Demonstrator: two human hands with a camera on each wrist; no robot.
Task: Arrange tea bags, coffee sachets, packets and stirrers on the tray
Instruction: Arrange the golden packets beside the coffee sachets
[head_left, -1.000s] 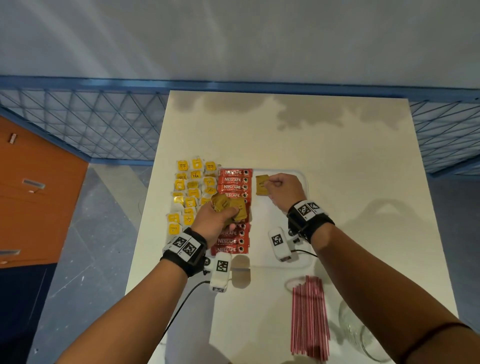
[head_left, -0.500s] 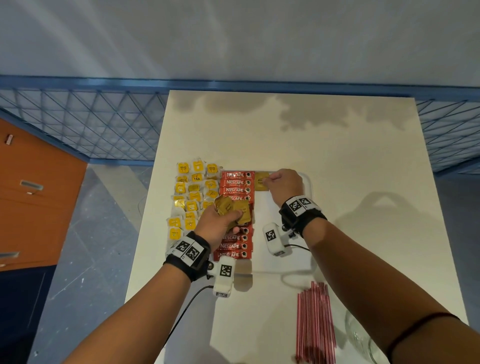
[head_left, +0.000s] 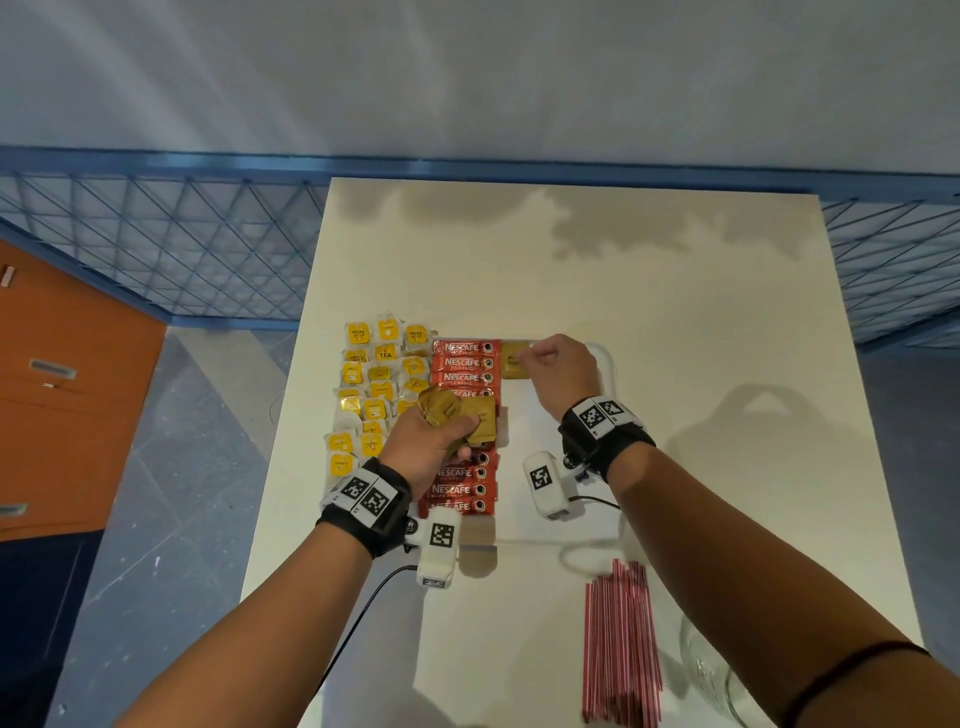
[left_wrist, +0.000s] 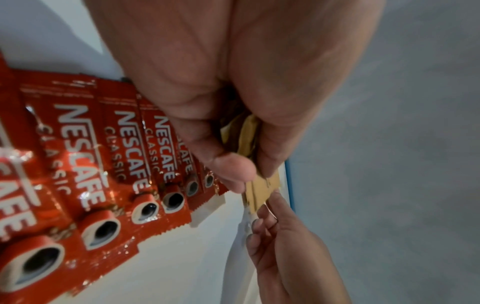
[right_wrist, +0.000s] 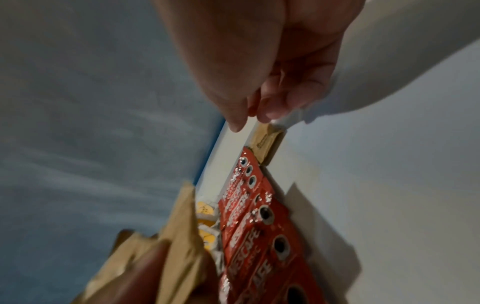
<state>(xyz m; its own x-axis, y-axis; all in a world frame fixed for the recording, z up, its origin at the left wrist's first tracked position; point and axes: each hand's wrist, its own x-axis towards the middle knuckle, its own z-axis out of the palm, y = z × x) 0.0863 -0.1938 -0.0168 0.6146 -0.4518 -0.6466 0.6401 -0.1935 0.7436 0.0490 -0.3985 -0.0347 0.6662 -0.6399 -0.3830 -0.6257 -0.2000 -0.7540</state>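
Note:
My left hand (head_left: 431, 441) hovers over the red coffee sachets (head_left: 464, 362) and grips a bunch of brown packets (head_left: 457, 415), seen between thumb and fingers (left_wrist: 246, 133). One brown packet (head_left: 514, 359) lies flat at the far end of the white tray (head_left: 610, 358), right beside the top sachet. My right hand (head_left: 561, 371) has curled fingers, and its thumb and fingertip pinch that packet's edge (right_wrist: 267, 142). Yellow tea bags (head_left: 374, 384) lie in rows left of the sachets. Red stirrers (head_left: 621, 644) lie in a bundle on the table, near right.
A clear glass jar (head_left: 711, 670) stands at the near right by the stirrers. The white table (head_left: 571, 270) ends at a blue mesh railing (head_left: 182, 249) behind and to the left. An orange cabinet (head_left: 67, 395) stands on the floor to the left.
My right hand carried the single brown packet away from me and set it at the tray's far end beside the top sachet. The left hand kept its bunch and barely moved.

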